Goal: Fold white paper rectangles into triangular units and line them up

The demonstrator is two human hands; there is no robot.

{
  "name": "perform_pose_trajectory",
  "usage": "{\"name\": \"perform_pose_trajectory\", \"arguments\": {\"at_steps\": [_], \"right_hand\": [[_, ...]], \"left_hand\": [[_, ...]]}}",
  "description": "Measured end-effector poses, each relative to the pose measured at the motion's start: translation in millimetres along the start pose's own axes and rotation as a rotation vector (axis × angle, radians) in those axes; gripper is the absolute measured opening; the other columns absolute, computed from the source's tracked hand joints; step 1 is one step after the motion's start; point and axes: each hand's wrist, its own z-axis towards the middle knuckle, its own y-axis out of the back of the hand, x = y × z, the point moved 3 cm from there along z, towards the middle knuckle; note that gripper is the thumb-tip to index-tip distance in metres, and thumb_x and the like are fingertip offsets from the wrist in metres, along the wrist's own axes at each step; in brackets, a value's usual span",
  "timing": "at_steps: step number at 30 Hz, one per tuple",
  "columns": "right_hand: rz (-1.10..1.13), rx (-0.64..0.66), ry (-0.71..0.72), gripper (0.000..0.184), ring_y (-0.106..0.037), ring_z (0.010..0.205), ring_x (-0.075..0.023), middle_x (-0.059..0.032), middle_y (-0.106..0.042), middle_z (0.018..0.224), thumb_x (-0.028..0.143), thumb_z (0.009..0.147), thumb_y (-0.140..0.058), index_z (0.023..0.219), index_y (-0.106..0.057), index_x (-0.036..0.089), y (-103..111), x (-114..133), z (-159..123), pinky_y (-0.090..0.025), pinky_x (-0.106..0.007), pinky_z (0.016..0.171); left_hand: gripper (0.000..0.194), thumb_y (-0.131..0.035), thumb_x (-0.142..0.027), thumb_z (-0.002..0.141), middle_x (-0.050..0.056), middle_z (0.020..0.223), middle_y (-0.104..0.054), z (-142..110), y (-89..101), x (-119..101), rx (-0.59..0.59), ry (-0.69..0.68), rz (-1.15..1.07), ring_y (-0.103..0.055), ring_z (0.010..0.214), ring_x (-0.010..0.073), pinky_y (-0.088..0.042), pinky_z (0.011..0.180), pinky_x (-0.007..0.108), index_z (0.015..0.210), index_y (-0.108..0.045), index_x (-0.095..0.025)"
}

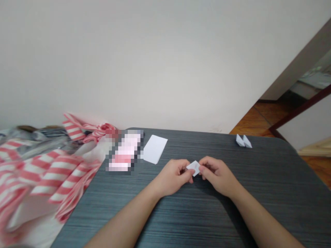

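A small folded piece of white paper (194,166), diamond-shaped from here, is held just above the table between both hands. My left hand (173,176) pinches its left side, thumb on top. On its right corner, the thumb and fingers of my right hand (219,175) are closed. The fingertips beneath the paper are partly hidden. Beyond my left hand lies a stack of white paper sheets (155,148). Two pointed folded paper pieces (243,141) stand side by side near the table's far right edge.
The dark wood-grain table (165,220) meets a pale wall (165,69) at the back. A pixelated rectangular object (125,150) lies left of the sheets. Red-and-white striped cloth (59,168) is heaped beyond the left edge. Wooden floor (261,117) shows at right.
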Motion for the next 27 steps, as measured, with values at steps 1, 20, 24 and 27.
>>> {"name": "perform_pose_trajectory", "arguments": {"at_steps": [1, 20, 24, 27], "right_hand": [[-0.001, -0.007, 0.011, 0.015, -0.055, 0.059, -0.0133, 0.0002, -0.06, 0.066, 0.027, 0.092, -0.055, 0.085, -0.065, 0.018, 0, 0, 0, -0.043, -0.024, 0.058], [-0.037, -0.036, 0.086, 0.015, -0.058, 0.071, -0.0169, -0.0034, -0.064, 0.077, 0.021, 0.09, -0.056, 0.077, -0.063, 0.019, 1, 8, 5, -0.044, -0.028, 0.066], [-0.023, -0.031, 0.076, 0.012, -0.059, 0.072, -0.0174, -0.0039, -0.064, 0.08, 0.023, 0.09, -0.056, 0.081, -0.063, 0.019, 1, 5, 5, -0.045, -0.028, 0.067], [-0.031, -0.029, 0.092, 0.015, -0.058, 0.072, -0.0171, -0.0034, -0.064, 0.078, 0.022, 0.091, -0.055, 0.077, -0.061, 0.019, 1, 8, 5, -0.045, -0.028, 0.069]], "left_hand": [[0.027, -0.054, -0.032, 0.09, 0.001, 0.065, -0.067, 0, 0.2, -1, 0.005, -0.008, 0.023, -0.052, 0.055, 0.0102, -0.035, 0.051, 0.02, 0.072, -0.065, -0.015], [0.025, -0.054, -0.029, 0.09, 0.0, 0.065, -0.069, -1, 0.2, -6, 0.037, -0.072, 0.169, -0.057, 0.057, 0.0108, -0.036, 0.053, 0.019, 0.071, -0.062, -0.016], [0.026, -0.054, -0.029, 0.09, -0.001, 0.062, -0.067, -1, 0.5, -7, 0.037, -0.071, 0.178, -0.055, 0.054, 0.0105, -0.034, 0.052, 0.02, 0.069, -0.063, -0.016], [0.025, -0.054, -0.028, 0.089, 0.0, 0.064, -0.068, -1, 0.7, -7, 0.041, -0.073, 0.172, -0.056, 0.056, 0.0111, -0.035, 0.053, 0.02, 0.07, -0.064, -0.016]]}}
